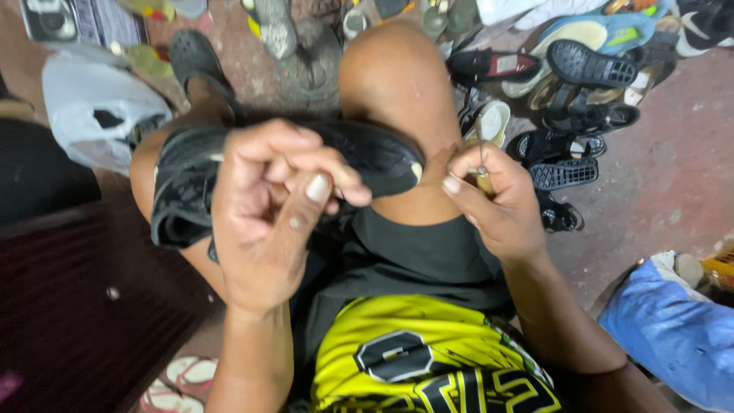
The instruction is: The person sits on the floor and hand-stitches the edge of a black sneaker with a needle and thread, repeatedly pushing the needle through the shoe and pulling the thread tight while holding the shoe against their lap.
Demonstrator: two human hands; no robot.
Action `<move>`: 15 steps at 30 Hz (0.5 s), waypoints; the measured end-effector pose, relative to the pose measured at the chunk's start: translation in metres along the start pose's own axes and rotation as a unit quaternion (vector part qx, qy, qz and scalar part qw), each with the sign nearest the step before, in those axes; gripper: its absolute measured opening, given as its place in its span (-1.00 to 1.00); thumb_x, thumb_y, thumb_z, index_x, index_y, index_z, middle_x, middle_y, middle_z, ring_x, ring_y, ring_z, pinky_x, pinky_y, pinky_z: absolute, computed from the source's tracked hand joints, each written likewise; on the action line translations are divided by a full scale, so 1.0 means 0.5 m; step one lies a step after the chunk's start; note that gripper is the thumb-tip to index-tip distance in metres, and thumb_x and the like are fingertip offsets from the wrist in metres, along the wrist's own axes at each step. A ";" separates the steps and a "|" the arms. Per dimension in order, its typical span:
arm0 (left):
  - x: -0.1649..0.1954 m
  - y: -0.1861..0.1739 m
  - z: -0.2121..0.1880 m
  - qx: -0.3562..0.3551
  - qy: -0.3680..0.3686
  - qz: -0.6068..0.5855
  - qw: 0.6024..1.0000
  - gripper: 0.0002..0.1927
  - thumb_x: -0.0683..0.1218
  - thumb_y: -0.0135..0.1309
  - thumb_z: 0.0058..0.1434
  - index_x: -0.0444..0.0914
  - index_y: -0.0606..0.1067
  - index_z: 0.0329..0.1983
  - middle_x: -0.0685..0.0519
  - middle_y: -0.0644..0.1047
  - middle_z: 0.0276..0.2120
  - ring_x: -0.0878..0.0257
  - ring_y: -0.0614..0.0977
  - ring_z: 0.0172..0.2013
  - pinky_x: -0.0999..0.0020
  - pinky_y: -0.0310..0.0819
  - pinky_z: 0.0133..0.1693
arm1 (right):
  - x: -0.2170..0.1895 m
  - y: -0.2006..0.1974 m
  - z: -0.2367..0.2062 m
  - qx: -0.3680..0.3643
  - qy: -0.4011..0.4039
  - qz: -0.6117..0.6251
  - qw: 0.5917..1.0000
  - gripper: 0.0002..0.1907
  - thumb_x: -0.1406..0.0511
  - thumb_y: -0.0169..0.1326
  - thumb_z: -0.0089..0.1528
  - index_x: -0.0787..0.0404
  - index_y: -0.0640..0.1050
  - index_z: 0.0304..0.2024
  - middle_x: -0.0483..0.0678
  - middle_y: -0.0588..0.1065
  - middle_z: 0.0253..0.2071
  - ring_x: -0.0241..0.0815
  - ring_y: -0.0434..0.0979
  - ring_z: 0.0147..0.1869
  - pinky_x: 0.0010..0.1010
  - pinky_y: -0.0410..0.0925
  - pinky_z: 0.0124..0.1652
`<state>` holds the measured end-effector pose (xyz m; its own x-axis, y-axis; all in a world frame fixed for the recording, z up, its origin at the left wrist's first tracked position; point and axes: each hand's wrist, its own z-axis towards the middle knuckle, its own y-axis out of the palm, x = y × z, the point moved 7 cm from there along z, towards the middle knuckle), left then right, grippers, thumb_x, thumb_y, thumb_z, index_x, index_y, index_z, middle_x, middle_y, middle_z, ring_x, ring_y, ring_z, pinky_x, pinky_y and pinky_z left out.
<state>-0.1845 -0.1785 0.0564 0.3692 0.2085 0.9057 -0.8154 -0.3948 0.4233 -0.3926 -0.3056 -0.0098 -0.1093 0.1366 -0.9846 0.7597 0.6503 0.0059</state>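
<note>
A: Black shoe (pixel 191 183) lies across the knees, sole outward; left hand (pixel 267 206) closed round its middle, fingers curled over the upper edge.

B: Toe end?

A: Free, pointing right of the shoe's middle. Right hand (pixel 493 195) just beyond that toe, fingertips pinched on a thin needle-like tool (pixel 483 172). Bare floor (pixel 673 176) further right, past the sandals (pixel 569 145).
</note>
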 end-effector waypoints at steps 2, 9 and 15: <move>0.002 0.021 0.013 -0.026 -0.022 0.029 0.999 -0.76 -0.28 -0.06 0.58 -0.32 0.32 0.25 -0.06 0.63 -0.04 0.28 0.68 -0.24 0.47 0.57 -0.18 | 0.002 -0.021 0.002 -0.011 0.057 0.125 0.990 -0.93 0.46 0.04 0.28 0.27 0.40 -0.24 -0.08 0.49 -0.15 -0.46 0.16 -0.53 -0.61 0.07 -0.52; 0.037 0.131 0.050 -0.111 0.100 0.419 0.895 -0.52 -0.18 0.16 0.41 -0.09 0.33 0.34 0.03 0.62 -0.01 0.18 0.71 -0.15 0.39 0.62 -0.17 | -0.072 -0.030 -0.007 -0.122 0.116 0.258 0.951 -0.91 0.44 0.06 0.36 0.29 0.40 -0.20 -0.13 0.36 -0.45 -0.48 0.16 -0.51 -0.60 0.08 -0.48; 0.005 0.146 0.060 -0.122 0.012 0.475 0.871 -0.20 -0.06 0.37 0.11 -0.06 0.29 0.40 0.05 0.53 -0.18 0.15 0.64 -0.36 0.25 0.53 -0.39 | -0.138 0.026 0.026 -0.114 0.023 -0.092 0.989 -0.86 0.39 0.19 0.24 0.24 0.50 -0.18 -0.17 0.40 -0.39 -0.43 0.36 -0.33 -0.54 0.29 -0.33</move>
<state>-0.2297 -0.2335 0.0901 -0.5312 -0.0893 0.8425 -0.8197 -0.1974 -0.5377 -0.3668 -0.3160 0.0561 -0.2664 0.0305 -0.9634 0.5597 0.8186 -0.1288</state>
